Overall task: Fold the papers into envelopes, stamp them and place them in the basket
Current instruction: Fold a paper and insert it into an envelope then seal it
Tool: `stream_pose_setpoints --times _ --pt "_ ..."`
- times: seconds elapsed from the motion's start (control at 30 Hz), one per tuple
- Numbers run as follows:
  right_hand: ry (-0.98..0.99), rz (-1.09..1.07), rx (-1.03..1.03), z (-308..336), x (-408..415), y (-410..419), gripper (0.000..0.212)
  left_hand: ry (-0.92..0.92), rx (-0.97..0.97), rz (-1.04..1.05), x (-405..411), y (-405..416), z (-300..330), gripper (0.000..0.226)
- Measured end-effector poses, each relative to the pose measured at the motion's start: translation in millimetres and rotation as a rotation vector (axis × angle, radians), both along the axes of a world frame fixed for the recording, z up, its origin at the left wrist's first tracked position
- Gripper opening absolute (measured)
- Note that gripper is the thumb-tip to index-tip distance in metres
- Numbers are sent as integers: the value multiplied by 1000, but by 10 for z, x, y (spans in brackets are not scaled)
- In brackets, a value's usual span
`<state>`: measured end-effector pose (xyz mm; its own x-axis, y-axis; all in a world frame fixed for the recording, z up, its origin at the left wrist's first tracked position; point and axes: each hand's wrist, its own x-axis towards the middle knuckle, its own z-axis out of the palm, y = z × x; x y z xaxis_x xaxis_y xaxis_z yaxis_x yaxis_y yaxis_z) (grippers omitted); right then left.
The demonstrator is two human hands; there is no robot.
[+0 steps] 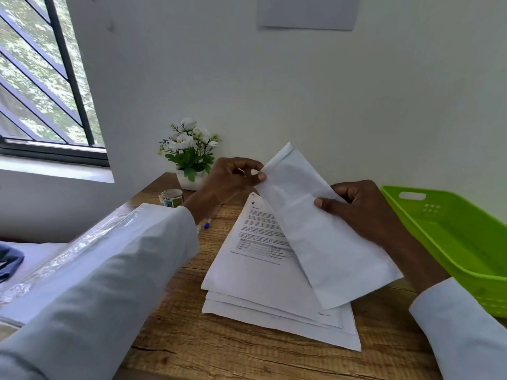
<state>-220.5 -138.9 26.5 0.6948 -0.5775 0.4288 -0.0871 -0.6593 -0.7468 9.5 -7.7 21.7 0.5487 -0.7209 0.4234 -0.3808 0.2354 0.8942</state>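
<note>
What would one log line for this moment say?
left hand: holds envelope top | right hand: holds its side | envelope: raised over papers | basket: looks empty

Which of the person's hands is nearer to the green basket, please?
The right hand. It holds the folded paper just beside the green basket, near its rim. The left hand grips the paper's far edge, over by the flower pot.

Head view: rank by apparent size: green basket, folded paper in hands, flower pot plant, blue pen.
1. green basket, cut off at the frame edge
2. folded paper, nearer the camera, so the gap is unsure
3. flower pot plant
4. blue pen, mostly hidden
</note>
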Motion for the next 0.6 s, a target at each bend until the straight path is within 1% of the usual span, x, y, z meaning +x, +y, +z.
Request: stream_pose_setpoints --times 0.03,0.1,0.17,0.23,0.3,0.33,0.4,0.43,0.5,0.53,0.6 --pt "17 3 -60 36 -1 0 10 1 4 21 -1 2 4 15" --pt "45 -10 -229 125 -7 -1 15 60 18 39 -2 9 10 13" --pt "51 -48 -489 216 3 34 17 143 52 27 -5 20 17 11" --pt "67 -53 -787 268 16 135 8 296 64 -69 16 38 11 13" --pt "143 -71 -1024 221 51 223 31 500 54 -161 39 58 6 18" --pt "153 -86 -1118 175 69 245 39 572 43 -180 36 64 -6 18" --pt "120 -71 -1301 53 74 285 45 607 38 -166 22 57 -46 15" --pt "111 -36 -1370 -22 70 289 43 592 42 -145 15 47 -75 14" --pt "116 19 -1437 -161 79 291 47 566 41 -110 7 45 -130 14" --pt "139 33 -1440 -239 89 281 46 568 38 -101 1 47 -150 15" --pt "196 88 -1374 -387 120 240 33 581 21 -85 -9 58 -183 19"
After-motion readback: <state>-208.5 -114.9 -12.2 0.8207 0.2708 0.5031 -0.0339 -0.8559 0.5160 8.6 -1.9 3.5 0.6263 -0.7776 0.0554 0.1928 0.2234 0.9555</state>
